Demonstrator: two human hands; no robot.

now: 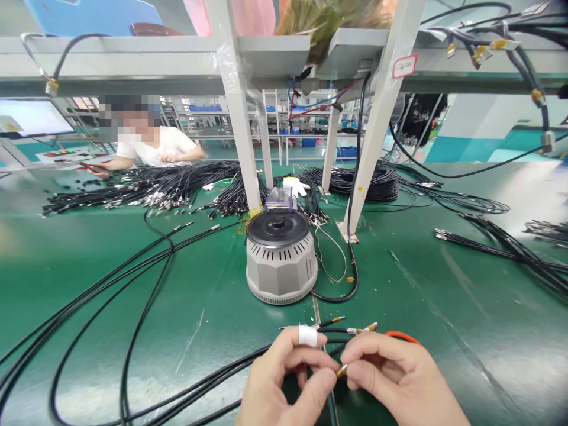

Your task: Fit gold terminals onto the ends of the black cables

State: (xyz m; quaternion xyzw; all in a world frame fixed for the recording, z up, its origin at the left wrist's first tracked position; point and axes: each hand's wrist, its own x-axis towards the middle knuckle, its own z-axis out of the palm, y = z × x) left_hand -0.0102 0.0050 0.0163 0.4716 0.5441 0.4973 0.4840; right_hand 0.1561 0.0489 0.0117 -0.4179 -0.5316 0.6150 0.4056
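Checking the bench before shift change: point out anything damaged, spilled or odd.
Little stands out. The left hand has white tape wrapped round its index finger. Small orange-brown bits lie scattered on the green mat beside the grey round machine.

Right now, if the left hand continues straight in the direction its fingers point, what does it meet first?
The left hand points right, toward the right hand. It would first meet the small metal cable tip pinched between them, then the right hand's fingertips, which it nearly touches.
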